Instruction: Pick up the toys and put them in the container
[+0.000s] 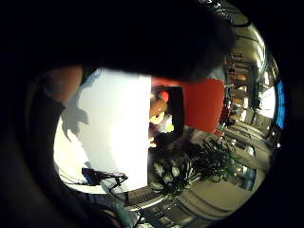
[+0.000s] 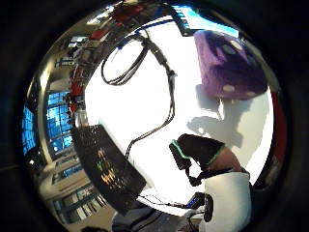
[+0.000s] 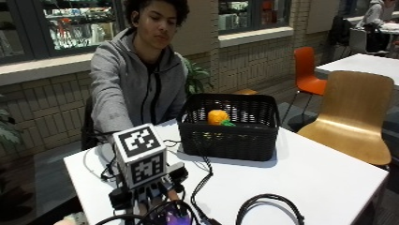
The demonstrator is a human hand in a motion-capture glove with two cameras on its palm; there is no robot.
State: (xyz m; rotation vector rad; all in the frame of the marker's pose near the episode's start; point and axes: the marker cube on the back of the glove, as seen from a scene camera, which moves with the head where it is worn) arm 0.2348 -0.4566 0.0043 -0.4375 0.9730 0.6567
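A person in a grey hoodie reaches the gloved right hand (image 3: pixel 150 192) across the white counter (image 3: pixel 324 183) toward a purple spotted plush toy (image 2: pixel 231 65), barely visible at the frame's bottom edge, just beyond the fingertips. Whether the fingers have closed on it cannot be told. The black basket (image 3: pixel 229 125), already holding an orange toy (image 3: pixel 217 116), stands at frame centre, behind the hand.

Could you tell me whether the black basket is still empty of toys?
No, the outside view shows an orange toy with a bit of green beside it already lying inside the black basket.
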